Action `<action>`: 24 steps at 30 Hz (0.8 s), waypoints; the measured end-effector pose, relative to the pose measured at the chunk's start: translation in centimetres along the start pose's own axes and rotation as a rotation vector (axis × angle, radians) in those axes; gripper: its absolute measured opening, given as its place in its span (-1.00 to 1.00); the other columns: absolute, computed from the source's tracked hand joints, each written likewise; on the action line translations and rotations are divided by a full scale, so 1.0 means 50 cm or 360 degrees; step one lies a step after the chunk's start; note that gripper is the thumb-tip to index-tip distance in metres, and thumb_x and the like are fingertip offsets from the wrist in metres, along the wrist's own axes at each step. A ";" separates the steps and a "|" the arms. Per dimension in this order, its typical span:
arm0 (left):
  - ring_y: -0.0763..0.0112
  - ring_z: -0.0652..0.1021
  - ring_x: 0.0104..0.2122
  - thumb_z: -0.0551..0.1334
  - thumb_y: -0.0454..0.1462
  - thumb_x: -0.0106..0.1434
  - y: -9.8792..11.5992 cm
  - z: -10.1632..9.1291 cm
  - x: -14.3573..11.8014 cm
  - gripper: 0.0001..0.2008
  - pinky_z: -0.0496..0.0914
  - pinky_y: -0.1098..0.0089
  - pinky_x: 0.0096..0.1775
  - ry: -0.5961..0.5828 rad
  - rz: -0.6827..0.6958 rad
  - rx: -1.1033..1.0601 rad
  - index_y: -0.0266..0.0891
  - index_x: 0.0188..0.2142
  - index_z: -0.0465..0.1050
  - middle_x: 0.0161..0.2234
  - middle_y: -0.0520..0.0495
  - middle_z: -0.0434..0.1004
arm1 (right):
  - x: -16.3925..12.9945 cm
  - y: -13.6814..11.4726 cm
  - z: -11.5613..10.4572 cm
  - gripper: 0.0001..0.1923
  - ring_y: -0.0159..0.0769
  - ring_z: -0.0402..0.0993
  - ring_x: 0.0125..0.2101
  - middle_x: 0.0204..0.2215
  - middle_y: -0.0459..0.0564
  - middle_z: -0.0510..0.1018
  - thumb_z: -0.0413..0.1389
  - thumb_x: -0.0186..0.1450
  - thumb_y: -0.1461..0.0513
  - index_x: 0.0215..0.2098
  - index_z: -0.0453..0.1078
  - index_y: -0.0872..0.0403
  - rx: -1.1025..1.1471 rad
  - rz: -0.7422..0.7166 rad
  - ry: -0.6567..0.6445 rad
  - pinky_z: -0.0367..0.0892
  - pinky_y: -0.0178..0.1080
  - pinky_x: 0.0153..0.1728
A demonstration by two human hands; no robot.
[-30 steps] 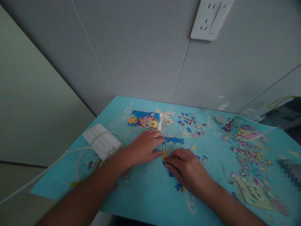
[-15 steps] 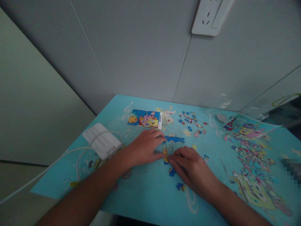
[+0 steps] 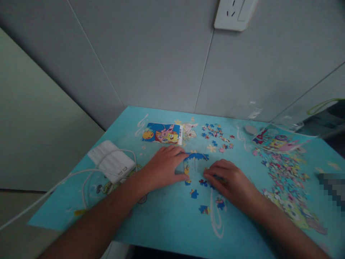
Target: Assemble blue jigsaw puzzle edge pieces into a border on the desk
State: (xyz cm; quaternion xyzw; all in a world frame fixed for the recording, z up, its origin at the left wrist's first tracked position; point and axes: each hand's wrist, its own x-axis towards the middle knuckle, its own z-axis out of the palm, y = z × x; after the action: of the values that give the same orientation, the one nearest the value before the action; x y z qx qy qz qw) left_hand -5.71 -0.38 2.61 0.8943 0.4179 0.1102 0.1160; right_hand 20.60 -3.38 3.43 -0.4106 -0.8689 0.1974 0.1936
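Near edge of counter (image 3: 161, 230): bare turquoise surface with printed cartoons; my two forearms come in from the bottom.
Loose pieces: three small blue ones lie just in front of my hands, one at (image 3: 193, 193), well apart from each other.
Left hand (image 3: 161, 167): lies flat on the counter, its grip spread, thumb and forefinger bracketing the left edge of the joined section, touching it.
Right hand (image 3: 229, 180): knuckles up, grip curled down with the fingertips (image 3: 208, 174) pressed on or beside a small piece at the section's lower right; I cannot tell whether it pinches the piece or only pushes it.
Joined section (image 3: 194, 162): a small blue-edged corner of puzzle, flat on the counter between both hands.
Power strip (image 3: 111, 165): white, left of my left wrist, its cable looping off the counter's left edge.
Heap of pieces (image 3: 283, 176): spread wide on the right, near my right forearm.
Reference picture (image 3: 161, 133): flat behind the left hand, with a small scatter of pieces (image 3: 217, 136) to its right.
Risk: I judge that pushing a piece sideways could pull the thin joined section apart if my left hand slackens; my right forearm could sweep the heap, and the dim light could make me misread a piece.
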 end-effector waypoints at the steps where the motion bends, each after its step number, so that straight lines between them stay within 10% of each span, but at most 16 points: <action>1: 0.07 0.35 0.11 0.30 0.16 0.16 -0.001 0.001 0.000 -0.29 0.22 0.09 0.14 -0.0002 -0.0006 -0.0006 -0.11 0.20 0.30 0.08 -0.13 0.38 | 0.000 -0.001 0.000 -0.81 -0.21 0.48 -0.25 -0.29 0.02 0.58 0.08 0.42 0.18 -0.18 0.55 0.01 0.0000 -0.0022 -0.0017 0.37 -0.12 -0.14; 24: 0.06 0.34 0.15 0.30 0.13 0.19 -0.011 -0.003 0.000 -0.31 0.21 0.08 0.16 -0.0070 0.0007 -0.0017 -0.07 0.22 0.30 0.16 -0.13 0.35 | -0.014 0.063 -0.047 -0.88 -0.19 0.51 -0.22 -0.27 -0.01 0.59 0.21 0.31 0.24 -0.21 0.59 -0.06 -0.0199 -0.0017 -0.0133 0.39 -0.11 -0.12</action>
State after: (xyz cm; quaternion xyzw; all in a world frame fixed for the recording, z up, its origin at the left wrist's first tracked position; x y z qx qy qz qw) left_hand -6.14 -0.03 2.58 0.8968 0.4126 0.0930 0.1298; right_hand 24.21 -1.68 3.73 -0.4087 -0.8890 0.1588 0.1322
